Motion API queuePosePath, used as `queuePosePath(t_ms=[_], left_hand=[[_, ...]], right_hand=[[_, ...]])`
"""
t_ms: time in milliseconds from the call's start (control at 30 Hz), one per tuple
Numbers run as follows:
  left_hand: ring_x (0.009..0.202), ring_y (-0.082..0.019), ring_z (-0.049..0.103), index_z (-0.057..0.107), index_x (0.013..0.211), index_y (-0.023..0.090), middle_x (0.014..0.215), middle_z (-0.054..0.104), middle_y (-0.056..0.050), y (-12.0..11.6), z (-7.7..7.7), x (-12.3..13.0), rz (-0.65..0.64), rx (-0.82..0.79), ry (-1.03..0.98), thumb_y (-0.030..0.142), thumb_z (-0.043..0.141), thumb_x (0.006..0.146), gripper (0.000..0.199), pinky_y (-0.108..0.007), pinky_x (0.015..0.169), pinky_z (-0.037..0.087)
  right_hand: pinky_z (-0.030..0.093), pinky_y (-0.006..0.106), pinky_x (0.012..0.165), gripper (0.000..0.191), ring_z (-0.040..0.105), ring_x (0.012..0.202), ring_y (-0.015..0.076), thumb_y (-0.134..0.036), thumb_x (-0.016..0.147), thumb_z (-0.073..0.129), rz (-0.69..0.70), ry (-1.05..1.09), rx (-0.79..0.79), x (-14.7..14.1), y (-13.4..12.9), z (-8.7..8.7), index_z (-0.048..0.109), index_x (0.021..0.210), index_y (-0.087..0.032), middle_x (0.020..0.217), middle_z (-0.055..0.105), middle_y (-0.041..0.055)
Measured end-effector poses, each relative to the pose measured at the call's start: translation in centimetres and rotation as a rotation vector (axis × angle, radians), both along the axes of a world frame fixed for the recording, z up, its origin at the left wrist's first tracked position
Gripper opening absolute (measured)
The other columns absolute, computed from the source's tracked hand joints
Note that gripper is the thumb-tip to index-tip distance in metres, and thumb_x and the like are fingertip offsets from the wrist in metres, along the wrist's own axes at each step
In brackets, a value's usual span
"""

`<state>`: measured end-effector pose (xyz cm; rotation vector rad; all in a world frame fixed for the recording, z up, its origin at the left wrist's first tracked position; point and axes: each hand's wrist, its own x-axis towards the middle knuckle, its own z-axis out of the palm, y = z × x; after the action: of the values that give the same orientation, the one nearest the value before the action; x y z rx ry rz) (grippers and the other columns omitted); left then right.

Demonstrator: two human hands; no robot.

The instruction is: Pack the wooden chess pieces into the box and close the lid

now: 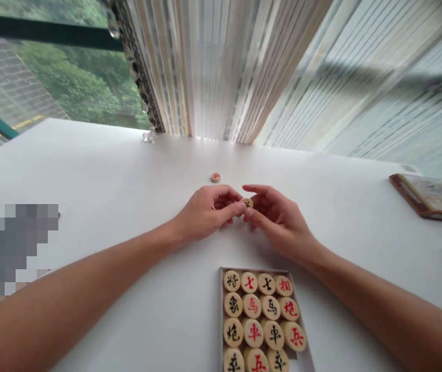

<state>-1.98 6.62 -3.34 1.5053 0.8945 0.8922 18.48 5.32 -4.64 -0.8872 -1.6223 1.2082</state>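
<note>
a: i've got the head feed up at my end, far off. where's the black-marked piece [247, 203]?

b: there it is, beyond the far rim of the tray [221, 320], between both hands!

a: and the left hand [216, 209]?

b: beyond the tray's far left corner, i see it pinching, thumb on the piece's left side, fingers curled.

a: the right hand [278, 219]?

b: beyond the tray's right half, thumb lapping the near edge, index finger stretched out. whether its other fingers close on it, i can't tell.

a: long axis?

b: none, it's a round disc, inked face towards me. neither hand's nearer: both thumbs touch.

a: anything else?

b: a red-marked piece [215, 177], farther out, about in line with the tray's left edge; inside the tray, lettered pieces [252, 306] in rows.
</note>
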Motion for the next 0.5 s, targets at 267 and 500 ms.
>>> queuePosePath(t_ms=[267,500], left_hand=[[0.061,-0.010,0.062,0.076,0.095,0.013,0.080,0.074,-0.004,-0.15,0.52,-0.14,0.070,0.030,0.011,0.041,0.082,0.090,0.029,-0.021,0.057,0.053],[0.061,-0.011,0.063,0.080,0.094,0.016,0.077,0.074,-0.003,-0.05,0.24,-0.32,0.099,0.082,0.088,0.046,0.079,0.093,0.030,-0.021,0.056,0.052]], right_hand=[[0.060,0.030,0.062,0.046,0.073,0.071,0.0175,-0.057,0.084,0.089,-0.029,0.093,-0.112,-0.38,0.48,0.59,0.069,0.098,-0.018,0.082,0.078,0.0050],[0.061,0.030,0.059,0.043,0.072,0.063,0.0168,-0.053,0.076,0.095,-0.064,0.067,-0.142,-0.15,0.46,0.93,0.073,0.085,-0.017,0.075,0.077,0.0042]])
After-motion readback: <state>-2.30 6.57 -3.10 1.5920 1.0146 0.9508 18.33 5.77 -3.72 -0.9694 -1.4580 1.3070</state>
